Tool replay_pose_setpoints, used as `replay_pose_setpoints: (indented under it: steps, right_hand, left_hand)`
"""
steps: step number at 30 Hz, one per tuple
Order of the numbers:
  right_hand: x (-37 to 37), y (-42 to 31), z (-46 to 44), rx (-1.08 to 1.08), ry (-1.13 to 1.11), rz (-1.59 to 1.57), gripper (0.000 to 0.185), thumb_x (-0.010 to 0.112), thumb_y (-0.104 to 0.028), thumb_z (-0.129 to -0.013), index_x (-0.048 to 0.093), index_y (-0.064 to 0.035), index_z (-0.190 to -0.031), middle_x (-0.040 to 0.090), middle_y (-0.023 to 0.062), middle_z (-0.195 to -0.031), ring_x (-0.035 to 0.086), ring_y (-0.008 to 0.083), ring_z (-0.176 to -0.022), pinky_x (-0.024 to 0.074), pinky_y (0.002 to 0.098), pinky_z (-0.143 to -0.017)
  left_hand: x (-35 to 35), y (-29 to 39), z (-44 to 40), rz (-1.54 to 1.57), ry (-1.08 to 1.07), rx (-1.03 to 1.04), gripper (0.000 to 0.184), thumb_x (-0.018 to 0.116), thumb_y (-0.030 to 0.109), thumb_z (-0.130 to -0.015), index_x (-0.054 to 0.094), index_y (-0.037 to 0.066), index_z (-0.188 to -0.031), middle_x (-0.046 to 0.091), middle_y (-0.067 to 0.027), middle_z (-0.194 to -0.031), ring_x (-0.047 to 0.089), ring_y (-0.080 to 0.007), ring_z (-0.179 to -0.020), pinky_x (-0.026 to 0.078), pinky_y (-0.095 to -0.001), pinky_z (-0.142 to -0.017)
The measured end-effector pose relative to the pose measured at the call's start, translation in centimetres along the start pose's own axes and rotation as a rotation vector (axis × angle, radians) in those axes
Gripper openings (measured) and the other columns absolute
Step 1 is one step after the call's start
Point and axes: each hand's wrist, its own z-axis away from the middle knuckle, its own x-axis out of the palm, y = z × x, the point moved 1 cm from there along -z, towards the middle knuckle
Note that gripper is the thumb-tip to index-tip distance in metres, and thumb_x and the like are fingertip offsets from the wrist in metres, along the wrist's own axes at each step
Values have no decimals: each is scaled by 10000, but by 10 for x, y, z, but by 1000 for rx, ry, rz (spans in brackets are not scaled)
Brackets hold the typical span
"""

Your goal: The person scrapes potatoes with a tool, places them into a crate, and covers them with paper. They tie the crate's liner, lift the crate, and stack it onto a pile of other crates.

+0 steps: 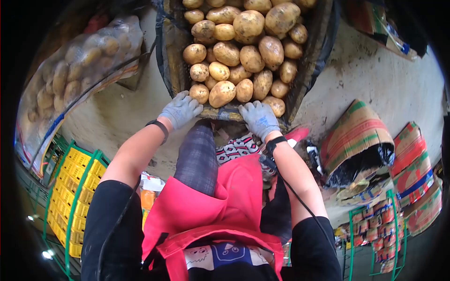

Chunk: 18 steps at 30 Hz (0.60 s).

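A long box (pixel 220 114) with brown walls and black plastic around its sides is filled with several potatoes (pixel 227 54), some smeared with soil. My left hand (pixel 182 110), in a grey glove, grips the near rim at its left corner, fingers curled over the edge. Toward the right end of the same rim, my right hand (pixel 260 118) has hold of it too, also gloved in grey. The fingertips of both hands lie close to the nearest row of potatoes. My thumbs are mostly hidden.
A clear plastic bag of potatoes (pixel 70 70) stands on the left. Yellow crates (pixel 77 196) sit in a green rack at lower left. Cardboard boxes (pixel 358 136) lie on the right, near another green rack (pixel 351 234). My knee is close below the box.
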Motion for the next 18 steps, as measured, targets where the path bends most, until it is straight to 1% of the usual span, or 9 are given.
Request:
replay_pose_setpoints:
  steps: [1, 3, 5, 7, 9, 10, 13, 14, 18]
  right_hand:
    - [-1, -1, 0, 9, 1, 13, 264, 588, -188, -871, 694, -134, -1107, 648, 45, -938, 644, 243, -879, 538, 384, -700]
    - [-3, -3, 0, 31, 5, 33, 250, 595, -187, -865, 693, -131, -1089, 651, 47, -930, 645, 242, -872, 540, 384, -698]
    - [2, -2, 0, 30, 25, 13, 230, 597, -182, -864, 688, -127, -1069, 652, 48, -933, 647, 243, -869, 543, 387, -698]
    - [2, -3, 0, 55, 14, 2, 195, 593, -178, -875, 679, -130, -1043, 652, 46, -939, 651, 242, -881, 546, 387, -703]
    - [0, -2, -1, 72, -36, 9, 169, 590, -181, -887, 672, -136, -1028, 653, 46, -946, 656, 238, -900, 549, 383, -711]
    - [0, -1, -2, 74, -124, -1, 306, 551, -185, -919, 658, -132, -1201, 648, 55, -983, 651, 250, -904, 550, 400, -739]
    - [-5, -3, -2, 77, -119, 0, 302, 553, -186, -918, 656, -130, -1197, 645, 57, -978, 650, 251, -903, 551, 402, -739]
    - [-6, -4, -2, 84, -70, 1, 189, 580, -175, -900, 667, -132, -1063, 659, 45, -960, 662, 234, -915, 556, 393, -747]
    - [-4, -3, -2, 75, -61, -3, 236, 584, -182, -902, 670, -128, -1115, 663, 43, -967, 661, 228, -932, 552, 380, -741]
  left_hand:
    - [-1, 0, -1, 18, -20, -19, 323, 557, 143, -889, 603, 176, -1207, 596, -35, -1031, 595, -233, -1068, 368, -468, -1146]
    - [-3, 0, -4, 17, -91, 11, 342, 558, 138, -895, 596, 162, -1234, 604, -41, -1042, 611, -232, -1065, 371, -462, -1144]
    - [-8, 3, -7, -1, -174, -39, 345, 559, 137, -899, 592, 157, -1243, 610, -45, -1049, 628, -233, -1049, 375, -453, -1141]
    - [-7, 4, -9, -10, -180, -22, 331, 554, 136, -912, 593, 153, -1240, 613, -49, -1055, 638, -237, -1041, 378, -447, -1138]
    - [-5, 7, -12, 2, -252, -73, 327, 557, 145, -919, 592, 156, -1243, 613, -45, -1056, 638, -235, -1038, 378, -449, -1136]
    - [-4, 7, -12, -7, -251, -74, 316, 553, 162, -929, 596, 156, -1243, 614, -45, -1058, 642, -235, -1028, 376, -450, -1137]
    - [2, 8, -12, 18, -231, -94, 305, 546, 171, -936, 601, 155, -1236, 614, -45, -1057, 640, -234, -1026, 376, -451, -1137]
    - [1, 9, -13, 20, -238, -102, 298, 535, 170, -943, 605, 153, -1232, 614, -51, -1064, 634, -238, -1042, 373, -451, -1139]
    - [2, 10, -12, 15, -230, -98, 310, 533, 161, -941, 601, 148, -1243, 614, -56, -1082, 626, -241, -1067, 369, -460, -1142]
